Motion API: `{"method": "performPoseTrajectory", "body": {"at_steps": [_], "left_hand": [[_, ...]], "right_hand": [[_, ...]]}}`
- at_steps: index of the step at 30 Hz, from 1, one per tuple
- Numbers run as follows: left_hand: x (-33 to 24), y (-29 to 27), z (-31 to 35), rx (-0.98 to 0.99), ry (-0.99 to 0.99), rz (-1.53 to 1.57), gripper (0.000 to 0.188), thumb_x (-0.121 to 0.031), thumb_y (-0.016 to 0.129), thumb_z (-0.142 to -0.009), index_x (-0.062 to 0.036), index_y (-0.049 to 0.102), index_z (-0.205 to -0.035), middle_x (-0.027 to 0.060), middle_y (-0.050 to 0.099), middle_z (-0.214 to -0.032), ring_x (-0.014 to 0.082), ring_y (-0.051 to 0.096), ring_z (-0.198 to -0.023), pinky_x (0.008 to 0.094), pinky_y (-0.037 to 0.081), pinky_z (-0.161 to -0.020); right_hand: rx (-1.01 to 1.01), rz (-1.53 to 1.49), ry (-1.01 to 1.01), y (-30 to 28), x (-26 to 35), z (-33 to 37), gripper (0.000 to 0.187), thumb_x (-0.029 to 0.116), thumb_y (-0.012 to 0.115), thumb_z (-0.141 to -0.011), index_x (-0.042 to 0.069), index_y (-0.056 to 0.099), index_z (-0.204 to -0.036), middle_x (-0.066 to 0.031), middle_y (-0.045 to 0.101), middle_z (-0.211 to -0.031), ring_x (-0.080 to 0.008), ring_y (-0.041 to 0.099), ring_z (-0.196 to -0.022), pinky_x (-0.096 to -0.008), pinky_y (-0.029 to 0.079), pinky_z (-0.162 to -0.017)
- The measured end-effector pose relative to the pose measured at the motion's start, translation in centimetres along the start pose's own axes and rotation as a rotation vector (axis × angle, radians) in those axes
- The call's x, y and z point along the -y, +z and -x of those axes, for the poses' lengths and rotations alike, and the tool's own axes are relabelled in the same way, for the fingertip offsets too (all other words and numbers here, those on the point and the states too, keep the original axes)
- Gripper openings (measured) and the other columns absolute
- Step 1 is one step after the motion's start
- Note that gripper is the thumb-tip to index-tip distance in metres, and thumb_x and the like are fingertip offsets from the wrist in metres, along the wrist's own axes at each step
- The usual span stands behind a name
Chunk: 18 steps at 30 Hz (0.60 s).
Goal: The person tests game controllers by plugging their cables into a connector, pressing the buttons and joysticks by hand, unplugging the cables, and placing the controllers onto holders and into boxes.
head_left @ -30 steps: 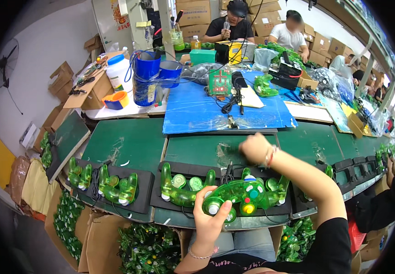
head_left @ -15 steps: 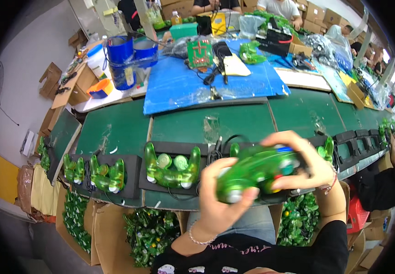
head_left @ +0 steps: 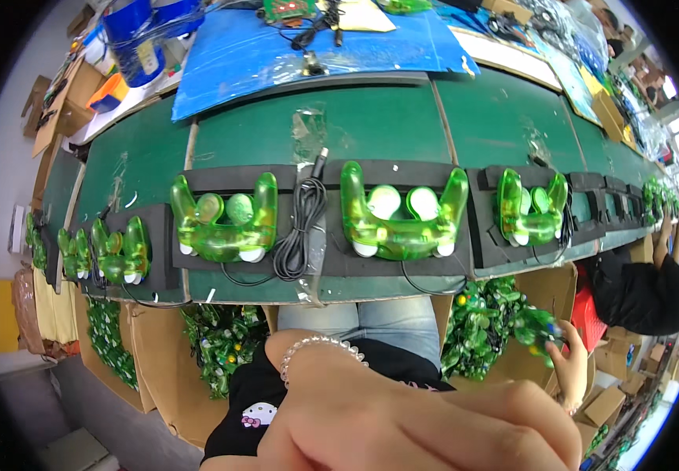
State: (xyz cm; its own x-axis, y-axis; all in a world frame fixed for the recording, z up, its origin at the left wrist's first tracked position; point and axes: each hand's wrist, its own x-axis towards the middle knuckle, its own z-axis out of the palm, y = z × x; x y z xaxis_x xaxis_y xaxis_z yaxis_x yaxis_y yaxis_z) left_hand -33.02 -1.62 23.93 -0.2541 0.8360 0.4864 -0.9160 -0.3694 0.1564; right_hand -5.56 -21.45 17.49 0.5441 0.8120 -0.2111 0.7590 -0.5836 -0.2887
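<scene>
My left hand (head_left: 402, 424), with a clear beaded bracelet, is raised large and close in the lower middle; its bent fingers run off the lower edge, so their tips are hidden. Off to the right, my right hand (head_left: 569, 363) grips a translucent green game controller (head_left: 537, 334) over a cardboard box of green controllers (head_left: 477, 330). On the bench, a green controller shell (head_left: 404, 235) rests in a black foam holder (head_left: 347, 263). Similar shells, one on its left (head_left: 226, 235) and a smaller-looking one on its right (head_left: 529, 224), sit in holders too.
A coiled black cable (head_left: 300, 235) lies between two holders on the green bench (head_left: 371, 118). Behind stand a blue board (head_left: 237, 71) and a blue bucket (head_left: 134, 55). Below the front edge are more open boxes (head_left: 151, 353). Another person's dark sleeve (head_left: 630, 286) is at right.
The controller was held in both hands above the bench; now my right hand has carried it right and down to the box. My left hand has let go and come closer. The view has tilted down.
</scene>
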Motion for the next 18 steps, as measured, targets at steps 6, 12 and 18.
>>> {"method": "performPoseTrajectory", "body": {"at_steps": [6,12,18], "left_hand": [[1.4,0.5,2.3,0.067,-0.099,-0.036,0.035,-0.031,0.043,-0.089,-0.0045,0.048,-0.112,0.0065,0.055,-0.080,0.0155,0.050,-0.067,0.0279,0.040,-0.061],[1.9,0.2,3.4,0.140,-0.159,-0.089,0.034,-0.029,0.045,-0.088,-0.0043,0.049,-0.112,0.0067,0.055,-0.082,0.0164,0.050,-0.071,0.0294,0.039,-0.065],[2.7,-0.1,4.2,0.199,-0.278,-0.091,0.034,-0.027,0.046,-0.087,-0.0040,0.049,-0.111,0.0069,0.054,-0.084,0.0173,0.050,-0.075,0.0308,0.038,-0.069]], "right_hand": [[-0.117,0.062,-0.039,2.5,-1.3,-3.8,0.038,0.012,0.061,-0.080,-0.001,0.051,-0.115,-0.0187,0.056,-0.109,-0.0317,0.053,-0.102,-0.0356,0.041,-0.088],[-0.171,-0.149,-0.178,6.0,2.5,-8.5,0.025,0.014,0.059,-0.084,-0.002,0.054,-0.102,-0.0143,0.059,-0.091,-0.0228,0.055,-0.083,-0.0311,0.043,-0.076],[-0.401,-0.410,-0.033,7.5,2.5,-9.5,0.017,0.015,0.055,-0.088,-0.002,0.056,-0.092,-0.0043,0.057,-0.077,-0.0096,0.049,-0.068,-0.0237,0.041,-0.065]]}}
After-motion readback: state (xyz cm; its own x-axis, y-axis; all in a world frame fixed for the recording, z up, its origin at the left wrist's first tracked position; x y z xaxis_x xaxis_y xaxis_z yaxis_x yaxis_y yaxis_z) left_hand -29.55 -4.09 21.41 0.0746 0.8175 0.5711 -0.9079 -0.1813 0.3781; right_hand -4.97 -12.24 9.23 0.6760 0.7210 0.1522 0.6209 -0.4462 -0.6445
